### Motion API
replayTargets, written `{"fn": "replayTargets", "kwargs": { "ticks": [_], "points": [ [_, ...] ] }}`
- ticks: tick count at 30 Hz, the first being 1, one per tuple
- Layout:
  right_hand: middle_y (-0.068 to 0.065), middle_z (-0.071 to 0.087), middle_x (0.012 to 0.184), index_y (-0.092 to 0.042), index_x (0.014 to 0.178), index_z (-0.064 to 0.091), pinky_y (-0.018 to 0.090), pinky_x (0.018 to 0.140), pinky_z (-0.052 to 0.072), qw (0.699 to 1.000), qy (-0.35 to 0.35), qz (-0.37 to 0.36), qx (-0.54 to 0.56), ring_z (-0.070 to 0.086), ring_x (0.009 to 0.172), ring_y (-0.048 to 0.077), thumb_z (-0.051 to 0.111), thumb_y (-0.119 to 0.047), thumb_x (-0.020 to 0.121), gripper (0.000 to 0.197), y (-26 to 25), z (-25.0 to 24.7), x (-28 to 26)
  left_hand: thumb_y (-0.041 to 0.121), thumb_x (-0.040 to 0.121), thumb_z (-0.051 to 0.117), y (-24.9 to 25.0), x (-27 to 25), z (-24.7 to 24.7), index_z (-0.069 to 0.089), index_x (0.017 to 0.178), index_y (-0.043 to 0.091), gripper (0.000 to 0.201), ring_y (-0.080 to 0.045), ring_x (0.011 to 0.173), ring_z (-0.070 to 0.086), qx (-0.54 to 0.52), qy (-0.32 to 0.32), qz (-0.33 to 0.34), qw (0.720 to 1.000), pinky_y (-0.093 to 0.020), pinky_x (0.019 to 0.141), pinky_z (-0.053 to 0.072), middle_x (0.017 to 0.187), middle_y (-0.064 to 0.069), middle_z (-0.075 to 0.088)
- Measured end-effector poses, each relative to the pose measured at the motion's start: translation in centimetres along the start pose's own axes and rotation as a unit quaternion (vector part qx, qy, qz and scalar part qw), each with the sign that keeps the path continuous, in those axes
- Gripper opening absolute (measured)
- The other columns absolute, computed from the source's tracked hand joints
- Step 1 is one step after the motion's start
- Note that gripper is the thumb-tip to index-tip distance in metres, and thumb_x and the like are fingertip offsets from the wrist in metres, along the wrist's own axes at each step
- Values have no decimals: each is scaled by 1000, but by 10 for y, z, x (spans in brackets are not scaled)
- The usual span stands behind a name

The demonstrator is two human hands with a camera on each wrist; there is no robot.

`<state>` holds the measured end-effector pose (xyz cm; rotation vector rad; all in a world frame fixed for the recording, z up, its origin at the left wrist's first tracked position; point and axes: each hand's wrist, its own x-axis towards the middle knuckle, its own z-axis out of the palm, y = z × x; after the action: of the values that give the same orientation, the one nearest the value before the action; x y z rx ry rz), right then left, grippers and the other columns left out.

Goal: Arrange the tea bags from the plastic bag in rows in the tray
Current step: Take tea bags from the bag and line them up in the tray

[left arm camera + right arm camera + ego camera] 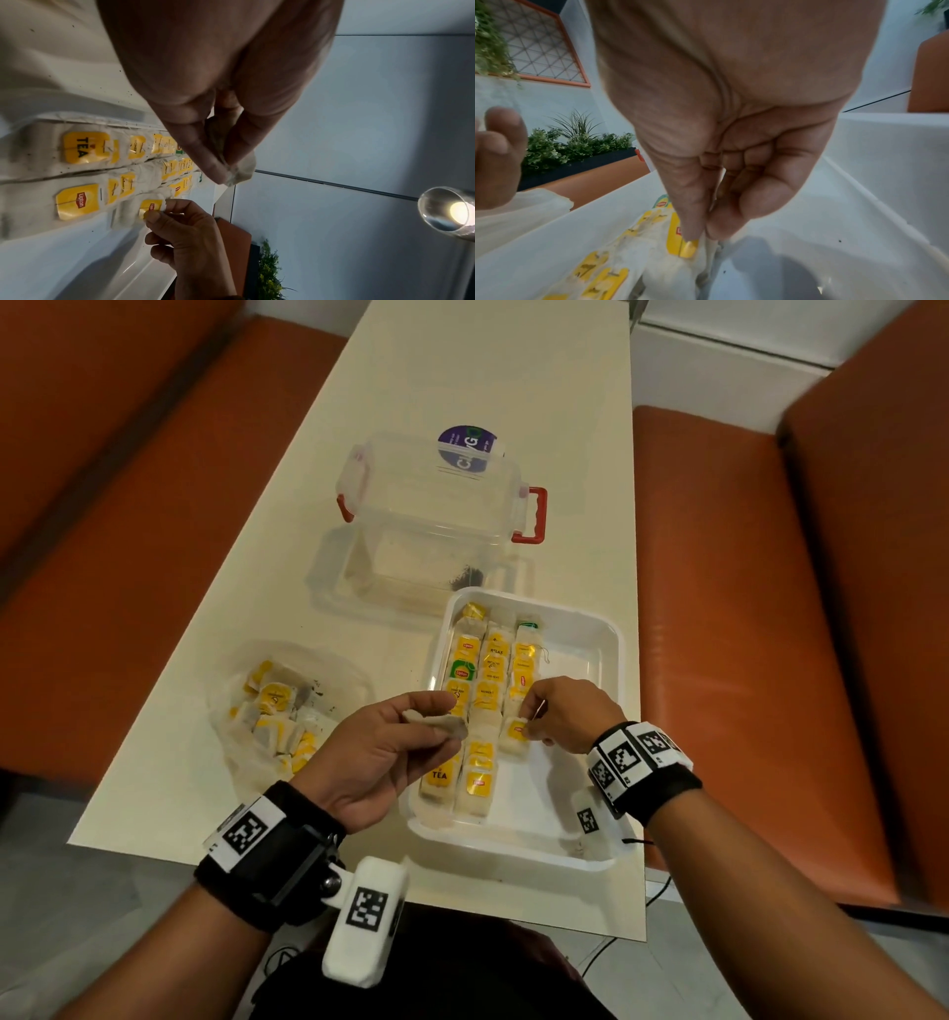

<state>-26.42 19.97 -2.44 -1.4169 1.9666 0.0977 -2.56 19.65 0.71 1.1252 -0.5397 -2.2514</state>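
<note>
A white tray (590,639) on the table's near right holds three rows of tea bags (485,695) with yellow tags. My right hand (534,721) reaches into the tray and pinches a tea bag (515,734) at the near end of the third row, thumb and forefinger on its yellow tag (680,241). My left hand (436,719) hovers over the tray's left edge and pinches a plain white tea bag (444,725) between thumb and fingers (240,168). A crumpled clear plastic bag (277,711) with more tea bags lies left of the tray.
A clear plastic box (436,505) with red handles stands beyond the tray, its lid (411,588) beneath it. Orange bench seats (744,608) flank the cream table (488,377). The tray's right half (575,690) holds no bags.
</note>
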Motion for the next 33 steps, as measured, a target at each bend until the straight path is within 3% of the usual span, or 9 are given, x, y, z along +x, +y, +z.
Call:
{"fn": "replayTargets", "kwargs": {
  "ticks": [7,9,14,24,28,31,33],
  "points": [
    [-8,67,81,-26,87,65,25,61,43,1000,7,14,-9,67,86,17,81,-30,81,17,-1,-1,4,9,76,70,-2,2,-3,72,96,12,21,-23,86,71,41,15,-11,999,-28,64,62,92,-9,75],
    [-6,67,82,-24,85,62,27,66,47,1000,7,14,-16,68,87,19,81,-25,80,19,-2,-2,6,15,74,73,-2,2,-4,71,92,19,18,-17,81,69,78,20,-5,997,-26,60,59,88,-2,74],
    [-3,68,81,-23,76,54,30,67,46,999,8,21,-26,68,86,21,81,-24,77,27,-3,-3,9,12,86,71,-3,6,-5,66,82,24,14,-8,66,61,123,34,0,992,-21,52,47,75,6,68],
    [-7,68,81,-25,79,58,30,64,45,998,55,15,11,64,80,17,79,-38,81,24,2,-5,-1,11,87,70,-3,12,-10,63,86,20,12,-12,69,68,110,32,0,993,-22,53,53,77,-1,63],
    [-5,71,77,-23,82,64,29,66,51,986,81,-59,135,66,69,12,73,-45,87,24,-11,-8,-25,11,87,71,-5,17,-8,62,86,20,13,-11,71,68,115,30,6,993,-23,58,55,77,0,65],
    [-3,74,80,-20,90,70,26,62,51,959,39,-110,257,67,65,10,74,-45,85,25,-29,-12,-47,12,86,72,-7,21,-4,62,85,19,13,-11,73,65,131,26,13,991,-25,60,55,79,2,67],
    [-4,73,77,-21,93,72,26,62,50,950,23,-130,283,67,66,10,78,-42,82,24,-36,-14,-56,12,87,72,-9,23,0,62,85,19,13,-11,73,63,143,22,14,989,-25,61,54,78,2,67]
  ]
}}
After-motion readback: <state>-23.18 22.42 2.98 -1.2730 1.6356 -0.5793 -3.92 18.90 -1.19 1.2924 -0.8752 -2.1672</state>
